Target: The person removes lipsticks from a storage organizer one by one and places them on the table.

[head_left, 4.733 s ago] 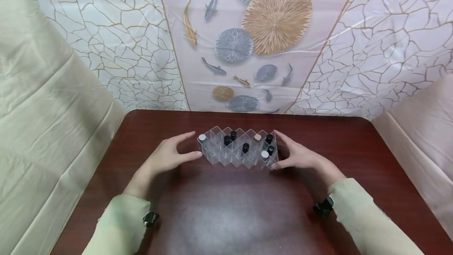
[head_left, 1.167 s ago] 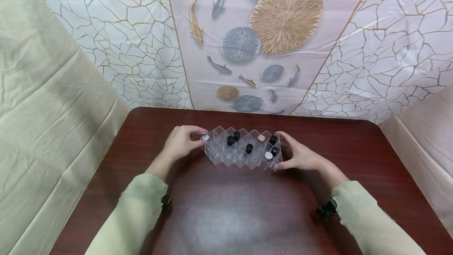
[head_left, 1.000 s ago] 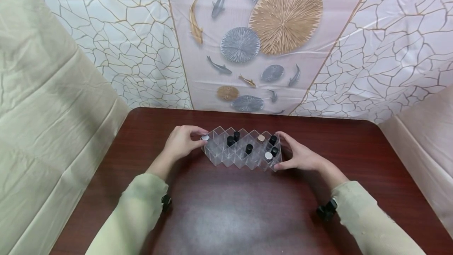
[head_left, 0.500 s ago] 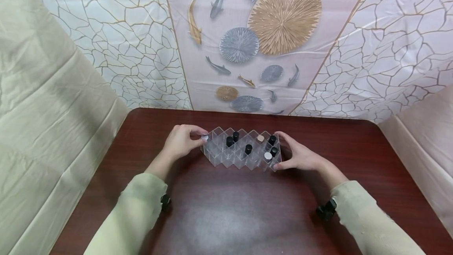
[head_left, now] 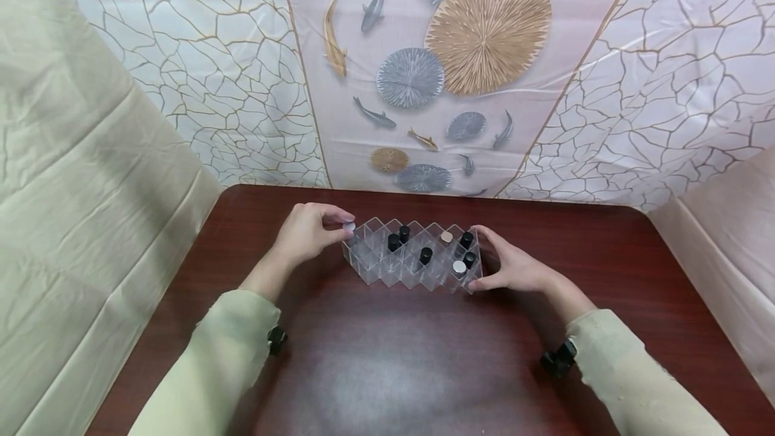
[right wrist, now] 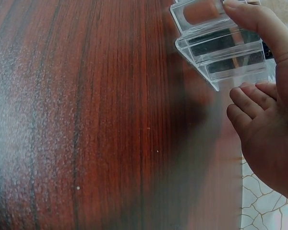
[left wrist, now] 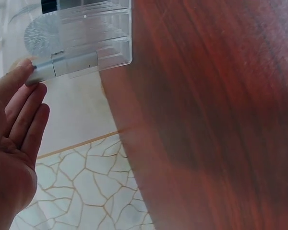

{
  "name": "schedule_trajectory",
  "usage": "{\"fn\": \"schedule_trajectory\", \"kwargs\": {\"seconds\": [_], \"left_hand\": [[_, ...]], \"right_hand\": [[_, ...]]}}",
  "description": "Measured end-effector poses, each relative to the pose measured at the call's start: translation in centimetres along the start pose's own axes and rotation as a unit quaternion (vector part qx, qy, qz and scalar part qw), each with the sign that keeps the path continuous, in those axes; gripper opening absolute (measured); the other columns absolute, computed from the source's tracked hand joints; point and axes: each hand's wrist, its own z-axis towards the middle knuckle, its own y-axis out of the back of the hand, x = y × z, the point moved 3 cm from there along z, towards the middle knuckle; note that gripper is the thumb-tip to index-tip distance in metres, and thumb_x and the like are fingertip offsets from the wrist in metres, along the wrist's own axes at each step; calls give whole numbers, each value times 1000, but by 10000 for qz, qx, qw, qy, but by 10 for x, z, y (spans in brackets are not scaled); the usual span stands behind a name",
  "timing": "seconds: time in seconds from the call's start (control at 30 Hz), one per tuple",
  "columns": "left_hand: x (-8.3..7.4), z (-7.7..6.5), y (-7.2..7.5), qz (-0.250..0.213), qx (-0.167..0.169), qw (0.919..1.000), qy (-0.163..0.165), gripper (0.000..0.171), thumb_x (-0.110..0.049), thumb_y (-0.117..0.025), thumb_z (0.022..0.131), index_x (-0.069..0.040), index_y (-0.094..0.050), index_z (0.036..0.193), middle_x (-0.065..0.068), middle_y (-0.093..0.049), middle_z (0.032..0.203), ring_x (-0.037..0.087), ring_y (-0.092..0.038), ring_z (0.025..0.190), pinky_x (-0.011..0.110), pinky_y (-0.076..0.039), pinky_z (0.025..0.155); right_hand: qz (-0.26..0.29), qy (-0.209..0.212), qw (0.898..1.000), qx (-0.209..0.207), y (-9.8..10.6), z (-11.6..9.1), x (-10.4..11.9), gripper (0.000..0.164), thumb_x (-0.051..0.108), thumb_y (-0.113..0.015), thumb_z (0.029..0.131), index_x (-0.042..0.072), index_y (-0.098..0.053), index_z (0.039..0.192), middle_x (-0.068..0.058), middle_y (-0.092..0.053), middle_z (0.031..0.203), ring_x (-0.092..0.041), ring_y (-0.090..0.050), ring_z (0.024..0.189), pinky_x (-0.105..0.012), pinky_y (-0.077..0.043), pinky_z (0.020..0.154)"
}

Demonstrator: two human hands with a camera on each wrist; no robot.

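Nearest the viewer, two pale green sleeves (head_left: 208, 362) enter from the lower corners, a small black device (head_left: 276, 340) at the left wrist and another black device (head_left: 558, 358) at the right. Between them lies the dark red-brown desk (head_left: 387, 369), glossy, with a light patch of reflection. Hands are well apart, one at each end of a clear rack (head_left: 378, 273) of diamond-shaped compartments, which stands on the desk toward its far edge. Right hand (head_left: 514, 269) grips the rack's right end, thumb at the near corner, fingers at the far one. Left hand (head_left: 305, 233) pinches the cap of a silver-capped tube (left wrist: 67, 66) between thumb and fingers; the tube's lower part sits inside the left end compartment. Toward the rack's right end: a white cap (head_left: 459, 268), two black caps (head_left: 469, 260) and a peach cap (head_left: 446, 237). Three other black caps (head_left: 426, 256) stand around the middle. Beyond the desk hangs a printed cloth (head_left: 484, 32) with discs and fish.
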Motion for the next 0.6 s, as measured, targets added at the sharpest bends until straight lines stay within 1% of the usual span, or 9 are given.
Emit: {"fn": "schedule_trajectory", "kwargs": {"seconds": [0.13,0.2,0.23,0.43,0.6], "left_hand": [[-4,1,6,-96,-36,9999,-113,24,-14,-89,88,-9,-85,112,4,-83,102,21,-79,98,46,-62,90],[-6,2,9,-133,-51,9998,-167,24,-13,-89,88,-9,-85,111,4,-83,102,21,-79,98,45,-62,90],[-7,2,11,-149,-55,9997,-191,24,-13,-89,88,-9,-85,111,4,-83,102,21,-79,97,45,-62,90],[-12,3,22,-74,-138,9993,-330,24,-15,-90,88,-11,-85,112,2,-83,102,19,-79,99,41,-61,91],[-16,2,30,-95,-137,9988,-463,24,-17,-90,87,-12,-86,110,0,-83,101,15,-78,99,38,-61,91]], "right_hand": [[32,8,10000,4,-1,0,0,112,15,-96,81,-3,-22,163,-26,-42,164,-41,-33,157,-38,-28,125],[53,20,10000,10,-1,0,0,112,15,-96,81,-3,-22,163,-26,-43,164,-41,-34,156,-39,-28,125],[68,26,10000,16,-1,1,0,111,14,-96,81,-4,-23,163,-26,-43,164,-41,-34,156,-37,-28,125],[45,23,10000,-2,-1,0,0,113,15,-96,80,-4,-22,163,-27,-42,164,-42,-33,156,-19,-28,119],[33,25,10000,-22,0,0,0,113,14,-96,80,-5,-22,163,-27,-41,164,-42,-33,156,-16,-27,117]]}}
